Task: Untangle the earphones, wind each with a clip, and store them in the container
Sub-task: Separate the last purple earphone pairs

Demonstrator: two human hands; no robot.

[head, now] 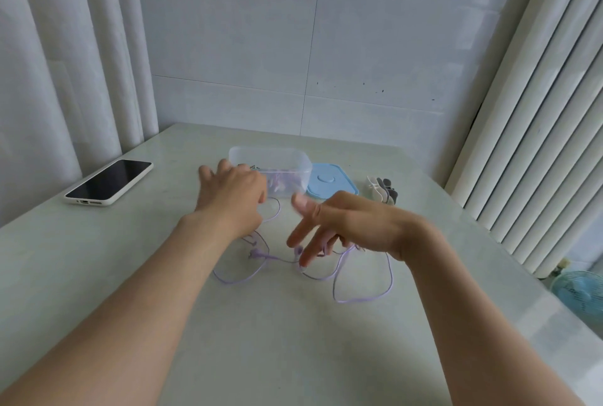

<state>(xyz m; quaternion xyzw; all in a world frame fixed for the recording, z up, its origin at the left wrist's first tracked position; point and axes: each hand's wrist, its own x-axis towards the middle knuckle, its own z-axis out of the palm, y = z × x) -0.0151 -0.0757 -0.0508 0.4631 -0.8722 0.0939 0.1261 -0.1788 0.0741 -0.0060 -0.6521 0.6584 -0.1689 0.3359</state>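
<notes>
Head view: both bare forearms reach forward over a pale grey-green table top (293, 356).

Left hand (231, 196): back facing up, wrist straight, two outer fingers stretched toward the clear rectangular plastic container (270, 157). The thumb side is turned down toward the cable. Cannot tell whether it pinches anything, as the underside is hidden.

Right hand (352, 222): held above the table and turned inward, palm facing left. Index and middle fingers (306, 252) are straight and point down-left, with the thumb raised and blurred. The other fingers fold under the palm. Cable strands rise toward them, but whether they are gripped cannot be told.

Lilac wired earphones (362, 299): lying loose on the table between and below the hands, in several open loops.
- One loop runs out to the right, under the right wrist.
- Another curves left, under the left wrist.
- A thin strand arcs up beside the left thumb, close to the container.
- An earbud-like end lies near the middle of the tangle.

Container: stands open at the far side of the table, just beyond the left fingers. Something lilac shows through its wall; details are unclear.

Light blue rectangular lid (329, 182): flat on the table, touching or just beside the container's right side.

Small cluster of white, grey and dark cable clips (381, 190): right of the lid.

Black-screened phone in a white case (109, 182): face up at the table's left edge, well apart from the earphones.
</notes>
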